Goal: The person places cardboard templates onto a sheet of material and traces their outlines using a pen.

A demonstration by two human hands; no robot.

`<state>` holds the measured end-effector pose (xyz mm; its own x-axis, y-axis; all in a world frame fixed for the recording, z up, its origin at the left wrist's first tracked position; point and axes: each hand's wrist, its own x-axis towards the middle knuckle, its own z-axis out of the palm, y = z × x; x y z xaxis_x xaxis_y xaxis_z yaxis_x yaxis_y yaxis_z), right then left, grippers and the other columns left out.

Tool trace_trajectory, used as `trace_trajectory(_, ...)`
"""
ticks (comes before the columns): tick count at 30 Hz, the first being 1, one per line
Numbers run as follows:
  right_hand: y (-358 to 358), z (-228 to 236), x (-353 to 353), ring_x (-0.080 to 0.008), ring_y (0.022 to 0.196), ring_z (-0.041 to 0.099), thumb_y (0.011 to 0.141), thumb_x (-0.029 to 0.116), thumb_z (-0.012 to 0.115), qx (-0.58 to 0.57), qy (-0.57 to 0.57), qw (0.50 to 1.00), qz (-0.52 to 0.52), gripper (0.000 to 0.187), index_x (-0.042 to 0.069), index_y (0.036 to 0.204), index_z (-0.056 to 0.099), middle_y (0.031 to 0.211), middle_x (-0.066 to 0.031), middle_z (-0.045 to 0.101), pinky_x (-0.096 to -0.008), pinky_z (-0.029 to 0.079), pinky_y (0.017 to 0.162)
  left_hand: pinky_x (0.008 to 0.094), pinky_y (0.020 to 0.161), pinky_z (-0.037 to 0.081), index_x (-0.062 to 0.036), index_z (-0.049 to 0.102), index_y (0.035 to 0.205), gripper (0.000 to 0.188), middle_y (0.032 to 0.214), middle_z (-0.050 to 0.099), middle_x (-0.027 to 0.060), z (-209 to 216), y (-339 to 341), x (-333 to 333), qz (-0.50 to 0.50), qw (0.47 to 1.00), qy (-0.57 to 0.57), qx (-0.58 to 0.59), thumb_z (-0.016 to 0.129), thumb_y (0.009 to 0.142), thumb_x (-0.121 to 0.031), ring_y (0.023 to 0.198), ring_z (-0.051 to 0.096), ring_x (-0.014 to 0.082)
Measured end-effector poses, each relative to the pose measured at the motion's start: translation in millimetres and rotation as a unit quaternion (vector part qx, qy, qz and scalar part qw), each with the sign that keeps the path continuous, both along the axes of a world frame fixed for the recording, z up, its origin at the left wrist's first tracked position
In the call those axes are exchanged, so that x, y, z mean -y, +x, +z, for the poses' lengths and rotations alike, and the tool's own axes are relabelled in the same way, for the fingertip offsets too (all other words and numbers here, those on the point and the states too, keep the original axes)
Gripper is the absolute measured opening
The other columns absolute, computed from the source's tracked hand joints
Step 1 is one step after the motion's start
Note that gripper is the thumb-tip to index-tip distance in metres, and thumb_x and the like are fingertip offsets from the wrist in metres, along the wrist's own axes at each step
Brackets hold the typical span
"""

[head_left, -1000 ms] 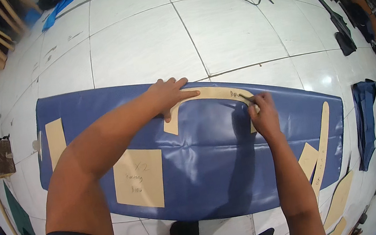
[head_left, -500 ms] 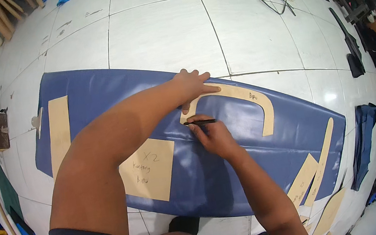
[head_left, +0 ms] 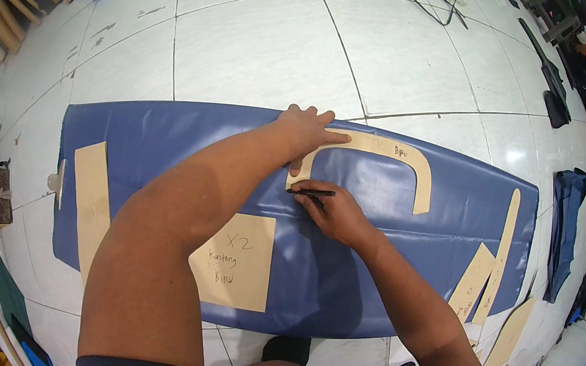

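I fear the pen (head_left: 321, 192) pinched in my right hand (head_left: 338, 214) could nudge the curved template (head_left: 418, 165) my splayed left hand (head_left: 307, 132) only presses.

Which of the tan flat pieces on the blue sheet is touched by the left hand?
The arched piece: the left hand rests on its left part. No other piece there bends into an arch.

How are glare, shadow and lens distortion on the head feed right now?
Head view: glare patches on the glossy blue sheet inside the curved template; a dark shadow on the sheet below the right hand; floor tile lines bow toward the black rim.
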<state>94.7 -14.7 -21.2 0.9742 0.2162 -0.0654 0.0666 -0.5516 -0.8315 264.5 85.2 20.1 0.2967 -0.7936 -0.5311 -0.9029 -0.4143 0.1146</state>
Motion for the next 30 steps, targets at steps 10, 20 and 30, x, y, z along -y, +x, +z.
trace_trajectory(10,-5.4,12.7,16.1,-0.0409,0.109,0.064,0.097,0.011,0.063,-0.015,-0.055,0.998,0.028,0.022,0.002,0.115,0.07,0.114,-0.0205,0.071,-0.0485,0.05,0.098,0.0462,0.101,0.05,-0.0475,0.031,0.159,0.123,0.152,0.042,0.0061,-3.0,0.5,-3.0,0.003,1.0,-0.001,-0.001,0.097,0.058,-0.024,0.134,0.051,0.0315)
trace_trajectory(20,-2.8,3.8,8.5,-0.0348,0.102,0.067,0.095,0.01,0.069,0.023,-0.029,0.999,0.021,0.02,0.004,0.115,0.072,0.109,-0.0142,0.073,-0.0435,0.054,0.09,0.0468,0.098,0.051,-0.0476,0.031,0.159,0.125,0.149,0.044,0.0062,-5.8,-0.2,0.0,-0.002,1.0,0.002,0.004,0.097,0.057,-0.023,0.131,0.053,0.0316)
trace_trajectory(30,-6.5,6.8,21.2,-0.0337,0.106,0.065,0.098,0.014,0.065,0.02,-0.072,0.997,0.026,0.018,0.003,0.109,0.073,0.113,-0.0114,0.073,-0.0432,0.053,0.094,0.047,0.099,0.051,-0.0445,0.034,0.158,0.122,0.153,0.041,0.0065,-1.7,-0.2,0.8,0.012,1.0,0.006,-0.006,0.098,0.056,-0.022,0.132,0.052,0.0319)
